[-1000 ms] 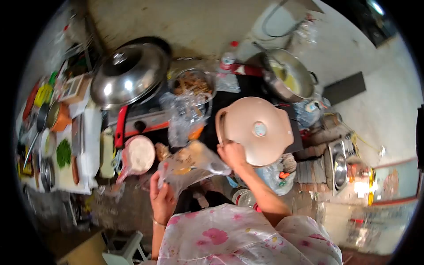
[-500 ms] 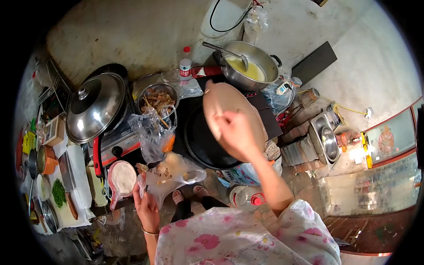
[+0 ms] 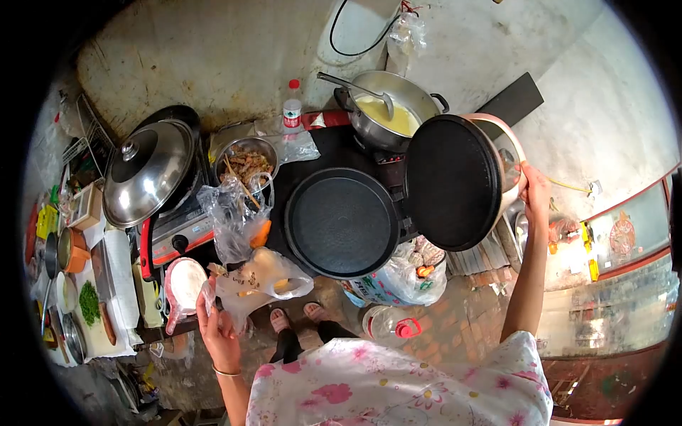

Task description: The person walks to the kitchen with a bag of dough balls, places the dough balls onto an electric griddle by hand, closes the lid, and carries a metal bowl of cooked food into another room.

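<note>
My right hand (image 3: pixel 534 188) is closed on the handle of a round electric griddle's lid (image 3: pixel 453 183), which stands tilted up on its hinge, black inner plate showing. Below it the black griddle pan (image 3: pixel 342 223) lies exposed on the dark counter. At the lower left, my left hand (image 3: pixel 219 328) pinches the edge of a clear plastic bag (image 3: pixel 273 275) with pale, roundish pieces inside that I cannot name. Just beside that hand sits a pink-rimmed bowl of white powder (image 3: pixel 187 282).
Behind the griddle stand a pot of yellowish liquid (image 3: pixel 366 128) with a ladle, a bottle (image 3: pixel 292 106) and a bowl of brown food (image 3: pixel 249 160). A lidded wok (image 3: pixel 150 174) is at left, near chopped greens (image 3: pixel 89 304). A large plastic jug (image 3: pixel 383 323) stands on the floor.
My right hand has swung the griddle lid up and to the right, uncovering the pan. My left hand has stayed at the plastic bag, shifting slightly left.
</note>
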Motion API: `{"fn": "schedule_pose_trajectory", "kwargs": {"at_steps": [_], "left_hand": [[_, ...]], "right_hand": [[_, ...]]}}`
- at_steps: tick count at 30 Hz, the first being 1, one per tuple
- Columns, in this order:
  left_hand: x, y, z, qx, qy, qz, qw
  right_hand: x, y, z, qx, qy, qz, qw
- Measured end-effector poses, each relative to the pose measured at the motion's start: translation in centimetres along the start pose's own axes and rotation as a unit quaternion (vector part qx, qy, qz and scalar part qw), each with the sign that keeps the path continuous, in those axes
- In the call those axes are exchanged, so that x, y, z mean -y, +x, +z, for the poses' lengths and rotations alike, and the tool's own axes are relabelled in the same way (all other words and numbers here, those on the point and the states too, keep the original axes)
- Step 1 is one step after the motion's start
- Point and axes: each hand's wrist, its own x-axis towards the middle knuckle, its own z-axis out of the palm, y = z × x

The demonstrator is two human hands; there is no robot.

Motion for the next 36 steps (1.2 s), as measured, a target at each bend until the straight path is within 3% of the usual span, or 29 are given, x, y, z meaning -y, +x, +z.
{"fn": "schedule_pose_trajectory", "kwargs": {"at_steps": [12, 23, 24, 26, 27, 28, 29, 30, 32, 33, 35, 36], "left_hand": [[0.1, -0.3, 1.4, -0.002, 0.012, 0.003, 1.000], [-0.7, -0.1, 2.6, 0.024, -0.034, -0.003, 0.999], [-0.8, 0.0, 2.7, 0.034, -0.043, -0.007, 0.998], [-0.9, 0.0, 2.7, 0.026, -0.040, -0.005, 0.999], [-0.8, 0.1, 2.6, 0.030, -0.037, 0.001, 0.999], [-0.7, 0.2, 2.4, 0.033, -0.033, 0.008, 0.999], [-0.6, 0.2, 2.3, 0.029, -0.036, 0.008, 0.999], [-0.6, 0.2, 2.2, 0.025, -0.033, 0.009, 0.999], [-0.6, 0.3, 2.3, 0.023, -0.031, 0.009, 0.999], [-0.6, 0.4, 2.3, 0.030, -0.041, 0.003, 0.999], [-0.6, 0.3, 2.3, 0.036, -0.057, -0.004, 0.998], [-0.6, 0.4, 2.0, 0.032, -0.042, -0.004, 0.999]], "right_hand": [[-5.1, 3.0, -5.7, -0.013, -0.063, 0.052, 0.997], [-8.8, 3.9, -8.3, 0.014, 0.055, 0.107, 0.993], [-8.5, 3.2, -7.7, -0.021, 0.069, 0.117, 0.991], [-9.5, 3.8, -9.3, -0.159, -0.132, 0.128, 0.970], [-9.0, 2.7, -9.5, -0.244, -0.242, -0.002, 0.939], [-7.9, 1.1, -8.8, -0.321, -0.340, -0.133, 0.874], [-6.0, -1.2, -6.0, -0.351, -0.237, -0.249, 0.871], [-4.0, -4.0, -2.5, -0.323, -0.181, -0.286, 0.884], [-2.3, -9.5, 6.6, -0.092, -0.192, -0.342, 0.915], [-1.2, -12.6, 12.3, 0.057, -0.181, -0.379, 0.906], [-5.4, -15.2, 19.6, 0.233, -0.348, -0.362, 0.833], [-7.8, -16.0, 22.8, 0.281, -0.364, -0.345, 0.818]]}}
